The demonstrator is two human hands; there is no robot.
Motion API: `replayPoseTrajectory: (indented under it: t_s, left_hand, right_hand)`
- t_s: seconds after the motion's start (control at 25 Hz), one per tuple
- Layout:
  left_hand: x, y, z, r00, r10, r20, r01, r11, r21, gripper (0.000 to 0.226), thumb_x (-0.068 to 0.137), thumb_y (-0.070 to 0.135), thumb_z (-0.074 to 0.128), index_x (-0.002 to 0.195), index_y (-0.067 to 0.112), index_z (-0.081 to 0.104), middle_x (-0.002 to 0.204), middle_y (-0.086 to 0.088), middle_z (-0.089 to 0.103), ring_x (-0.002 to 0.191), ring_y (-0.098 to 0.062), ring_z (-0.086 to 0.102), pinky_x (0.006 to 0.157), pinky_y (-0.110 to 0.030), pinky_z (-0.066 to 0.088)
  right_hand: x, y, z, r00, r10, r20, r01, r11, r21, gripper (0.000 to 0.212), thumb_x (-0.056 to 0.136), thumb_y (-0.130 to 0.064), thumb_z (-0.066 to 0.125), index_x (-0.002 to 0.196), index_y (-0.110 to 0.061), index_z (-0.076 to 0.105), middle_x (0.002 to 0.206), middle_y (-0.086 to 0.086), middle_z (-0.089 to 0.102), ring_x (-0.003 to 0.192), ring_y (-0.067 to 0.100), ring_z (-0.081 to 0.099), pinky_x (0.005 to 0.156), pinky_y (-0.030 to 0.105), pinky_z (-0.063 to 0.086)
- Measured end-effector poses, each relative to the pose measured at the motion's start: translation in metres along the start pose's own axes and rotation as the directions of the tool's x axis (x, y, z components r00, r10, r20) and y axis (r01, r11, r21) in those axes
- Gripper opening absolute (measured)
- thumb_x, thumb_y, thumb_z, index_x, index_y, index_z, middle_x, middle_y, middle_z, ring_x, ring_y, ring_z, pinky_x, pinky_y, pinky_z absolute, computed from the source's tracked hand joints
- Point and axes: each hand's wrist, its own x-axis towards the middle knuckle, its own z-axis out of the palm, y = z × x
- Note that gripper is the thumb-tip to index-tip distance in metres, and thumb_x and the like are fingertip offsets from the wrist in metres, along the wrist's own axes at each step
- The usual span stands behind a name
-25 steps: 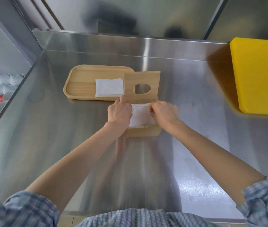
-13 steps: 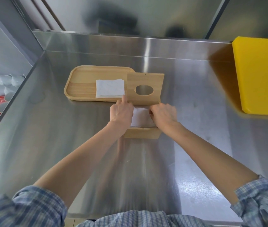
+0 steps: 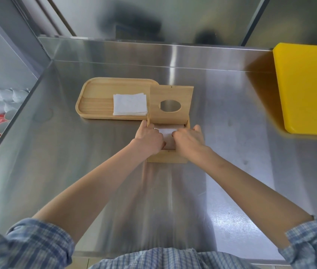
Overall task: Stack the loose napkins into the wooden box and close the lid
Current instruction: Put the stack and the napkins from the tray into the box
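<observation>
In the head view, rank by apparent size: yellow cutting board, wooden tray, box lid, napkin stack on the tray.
1. yellow cutting board, though cut off by the frame edge
2. wooden tray, partly hidden behind the lid
3. box lid
4. napkin stack

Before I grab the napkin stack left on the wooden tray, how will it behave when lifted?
The napkin stack is probably very light and floppy, since it is thin folded paper. Its edges look slightly fanned, so the layers may slide apart unless pinched through. The wooden tray has a raised rim, so lifting should work better than dragging.
</observation>
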Motion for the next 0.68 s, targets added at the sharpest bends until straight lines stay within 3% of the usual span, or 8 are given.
replayPoseTrajectory:
  t_s: [0.12, 0.24, 0.4, 0.48, 0.56, 0.68]
  left_hand:
    - [0.007, 0.0, 0.003, 0.995, 0.034, 0.097, -0.037, 0.999, 0.032, 0.04, 0.1, 0.033, 0.023, 0.128, 0.023, 0.051, 0.133, -0.002, 0.052, 0.128, -0.025, 0.037, 0.103, -0.037, 0.024]
    - [0.008, -0.003, 0.0, 0.992, 0.023, 0.126, -0.02, 0.999, -0.026, 0.049, 0.1, 0.038, 0.019, 0.129, 0.015, 0.051, 0.136, -0.005, 0.05, 0.131, -0.024, 0.035, 0.105, -0.039, 0.024]
    - [-0.001, -0.008, -0.002, 0.999, 0.035, -0.024, -0.041, 0.962, -0.271, 0.038, 0.097, 0.03, 0.03, 0.116, 0.01, 0.056, 0.123, -0.01, 0.06, 0.12, -0.028, 0.049, 0.096, -0.036, 0.034]
    - [-0.009, -0.013, -0.003, 0.991, -0.031, -0.13, -0.042, 0.851, -0.523, 0.035, 0.095, 0.025, 0.035, 0.121, 0.012, 0.055, 0.123, -0.01, 0.062, 0.117, -0.03, 0.054, 0.092, -0.036, 0.039]
    - [-0.018, -0.022, -0.002, 0.962, -0.17, -0.214, -0.041, 0.683, -0.729, 0.034, 0.094, 0.022, 0.039, 0.122, 0.012, 0.056, 0.12, -0.01, 0.065, 0.109, -0.031, 0.058, 0.087, -0.036, 0.045]
    - [-0.028, -0.04, 0.003, 0.89, -0.359, -0.28, -0.102, 0.442, -0.891, 0.031, 0.093, 0.016, 0.042, 0.118, 0.01, 0.059, 0.113, -0.008, 0.068, 0.104, -0.028, 0.061, 0.087, -0.033, 0.049]
  right_hand:
    - [0.005, 0.0, 0.0, 0.994, 0.014, 0.106, -0.011, 1.0, -0.022, 0.031, 0.086, 0.0, 0.042, 0.108, -0.013, 0.06, 0.115, 0.005, 0.062, 0.108, 0.023, 0.056, 0.079, 0.032, 0.017]
    - [0.009, 0.002, -0.004, 0.98, 0.02, 0.2, -0.018, 1.0, -0.011, 0.033, 0.088, -0.002, 0.04, 0.113, -0.015, 0.058, 0.119, 0.004, 0.061, 0.112, 0.023, 0.055, 0.087, 0.034, 0.024]
    - [0.009, 0.002, -0.005, 0.986, 0.035, 0.162, -0.045, 0.997, 0.059, 0.028, 0.088, -0.005, 0.041, 0.106, -0.014, 0.061, 0.114, 0.006, 0.065, 0.111, 0.023, 0.056, 0.108, 0.039, 0.021]
    - [0.007, 0.001, -0.008, 0.999, 0.036, 0.036, -0.041, 0.985, 0.166, 0.025, 0.089, -0.009, 0.043, 0.106, -0.012, 0.062, 0.111, 0.007, 0.068, 0.111, 0.025, 0.058, 0.108, 0.038, 0.024]
    - [0.001, -0.002, -0.015, 0.994, 0.049, -0.099, -0.021, 0.963, 0.27, 0.027, 0.091, -0.015, 0.043, 0.11, -0.011, 0.062, 0.112, 0.011, 0.068, 0.109, 0.029, 0.059, 0.098, 0.036, 0.036]
    - [-0.006, -0.012, -0.03, 0.98, 0.101, -0.172, -0.009, 0.883, 0.469, 0.029, 0.093, -0.017, 0.04, 0.112, -0.01, 0.061, 0.113, 0.012, 0.067, 0.105, 0.033, 0.059, 0.083, 0.038, 0.048]
